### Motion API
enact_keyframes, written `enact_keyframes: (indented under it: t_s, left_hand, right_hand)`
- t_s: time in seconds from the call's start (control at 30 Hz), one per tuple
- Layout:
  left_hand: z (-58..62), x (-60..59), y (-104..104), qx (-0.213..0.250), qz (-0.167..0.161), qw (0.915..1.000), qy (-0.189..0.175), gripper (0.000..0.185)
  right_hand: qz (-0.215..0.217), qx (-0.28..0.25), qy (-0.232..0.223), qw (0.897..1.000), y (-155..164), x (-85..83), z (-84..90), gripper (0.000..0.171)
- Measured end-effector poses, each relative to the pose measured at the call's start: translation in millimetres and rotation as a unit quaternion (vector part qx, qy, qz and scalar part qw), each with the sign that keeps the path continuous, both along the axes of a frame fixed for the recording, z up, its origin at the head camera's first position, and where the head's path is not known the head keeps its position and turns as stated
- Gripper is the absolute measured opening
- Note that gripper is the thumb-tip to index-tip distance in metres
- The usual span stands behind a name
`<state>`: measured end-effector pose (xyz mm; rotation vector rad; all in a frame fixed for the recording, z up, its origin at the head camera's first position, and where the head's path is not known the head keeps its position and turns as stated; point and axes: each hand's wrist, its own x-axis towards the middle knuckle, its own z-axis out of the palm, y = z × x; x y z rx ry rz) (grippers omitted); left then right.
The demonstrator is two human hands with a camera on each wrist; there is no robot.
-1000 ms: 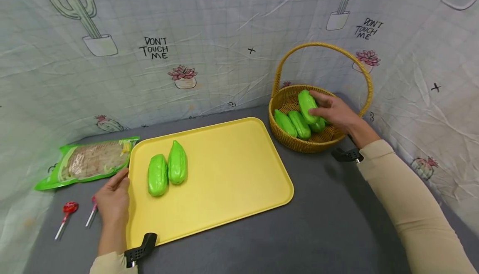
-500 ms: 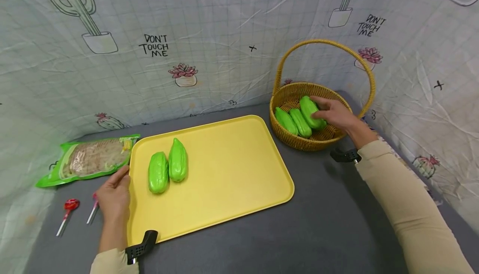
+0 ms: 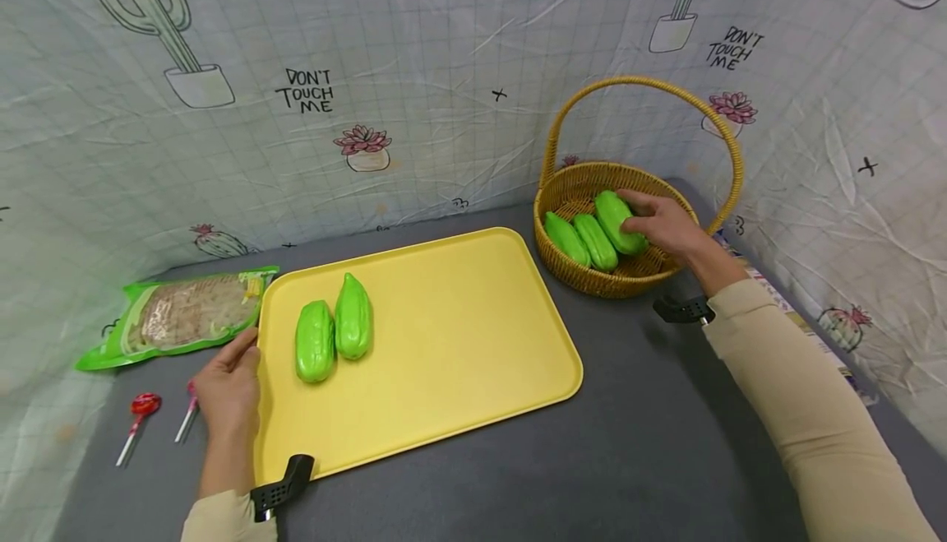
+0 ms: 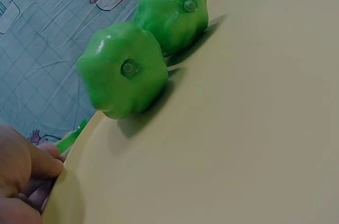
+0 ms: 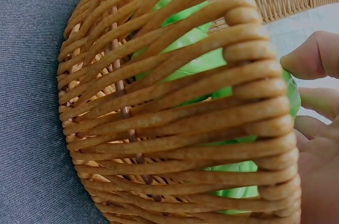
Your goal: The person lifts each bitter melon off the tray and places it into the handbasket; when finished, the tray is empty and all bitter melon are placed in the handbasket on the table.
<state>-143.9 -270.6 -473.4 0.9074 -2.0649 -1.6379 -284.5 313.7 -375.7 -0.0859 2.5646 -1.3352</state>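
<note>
My right hand (image 3: 669, 225) reaches over the rim of the wicker basket (image 3: 584, 280) and holds a green bitter melon (image 3: 614, 217) between thumb and fingers. This melon lies low in the basket, beside two others, one of them a slim bitter melon (image 3: 595, 243). In the right wrist view, the basket's weave hides most of the green. At far left my left hand (image 3: 231, 386) grips the left rim of a yellow tray (image 3: 459, 336), thumb and fingers at its edge. Two lumpy bitter melons, a blunt melon (image 3: 315, 342) and a pointed melon (image 3: 353, 317), lie side by side on the tray's left part.
A green-edged food packet (image 3: 185, 312) lies behind my left hand. Two lollipops, a red lollipop (image 3: 138, 423) and a pink lollipop (image 3: 188, 417), are left of it. The basket's tall handle (image 3: 644, 81) arches up before a printed cloth backdrop (image 3: 444, 73).
My right hand has lowered the bitter melon deeper into the basket, shifting slightly right, and has barely moved since. The left hand stays at the tray's rim.
</note>
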Motion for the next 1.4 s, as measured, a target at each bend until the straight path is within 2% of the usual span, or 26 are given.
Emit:
enact_keyframes:
  t_s: [0.17,0.37,0.67,0.87,1.03,1.17,1.4]
  left_hand:
    - [-1.0,1.2,0,-0.004,-0.014,0.9999,0.004,0.037]
    - [0.6,0.5,1,0.005,-0.003,1.0,0.007,0.037]
    - [1.1,1.7,0,-0.004,-0.017,0.9998,0.002,0.038]
    - [0.4,1.4,0,-0.004,-0.016,0.9999,0.003,0.038]
    - [0.6,1.1,0,0.008,-0.002,0.9999,0.006,0.037]
    - [-0.1,1.5,0,0.008,-0.007,0.9999,0.008,0.037]
    - [-0.5,0.4,0,0.001,-0.005,1.0,-0.001,0.037]
  right_hand:
    - [0.002,-0.013,-0.002,1.0,1,-0.2,-0.8,0.072]
    - [0.007,-0.02,0.012,1.0,3,3.8,-1.0,0.071]
    - [-0.016,-0.04,0.046,0.998,4,17.2,1.1,0.069]
    - [-0.02,-0.08,0.062,0.995,-11,31.8,13.4,0.069]
    - [0.004,-0.127,0.084,0.988,-32,42.0,26.1,0.068]
    - [0.037,-0.161,0.097,0.982,-50,46.6,31.5,0.065]
    - [0.071,-0.181,0.081,0.977,-86,46.9,23.5,0.063]
